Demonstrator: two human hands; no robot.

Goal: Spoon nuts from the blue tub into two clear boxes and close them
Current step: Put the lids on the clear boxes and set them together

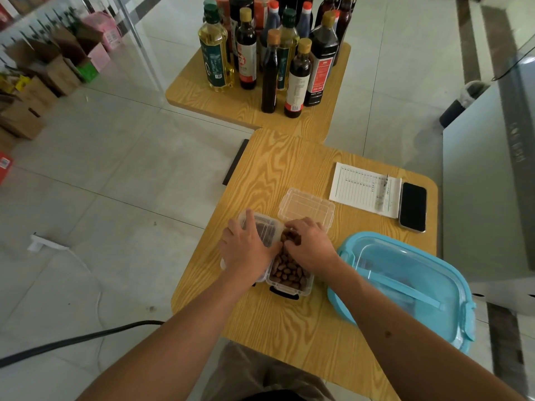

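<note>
Writing: the ruled sheet (365, 190) carries handwritten rows, too small for me to read; the bottle (296, 79) labels are likewise unreadable.
My left hand (246, 250): flat, fingers straight, pressing down on the closed clear box (260, 227).
My right hand (309, 247): fingers curled, pinching nuts (288, 267) at the far end of the open clear box (292, 280), its lid (307, 206) flipped back.
Blue tub (405, 282): to my right on the wooden table (278, 328), lid on.
Nearby: a pen (382, 195) on the sheet, a dark phone (413, 206) beside it.
In the way: my hands hide much of both boxes.
</note>
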